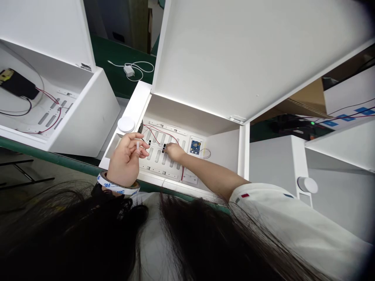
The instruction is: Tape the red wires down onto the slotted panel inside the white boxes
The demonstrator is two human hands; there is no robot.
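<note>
A small whitish strip [138, 145] is pinched between the thumb and fingers of my left hand [124, 158], raised over the near left rim of an open white box [243, 152]. Around my left wrist hangs a roll of 3M tape [118, 189]. My right hand [175, 152] reaches down inside the box, its fingers closed at a small black part [163, 148] on the slotted floor. A similar black piece [150, 142] lies to its left. Thin red wires [158, 128] run across the floor. To the right sits a blue circuit board [195, 147].
The box's large lid [249, 58] stands raised behind it. On the left is another open white box [84, 109] with a black pack [19, 84] and wires. A white charger [129, 70] with cable lies on the green table [117, 52]. More white boxes [272, 171] stand right.
</note>
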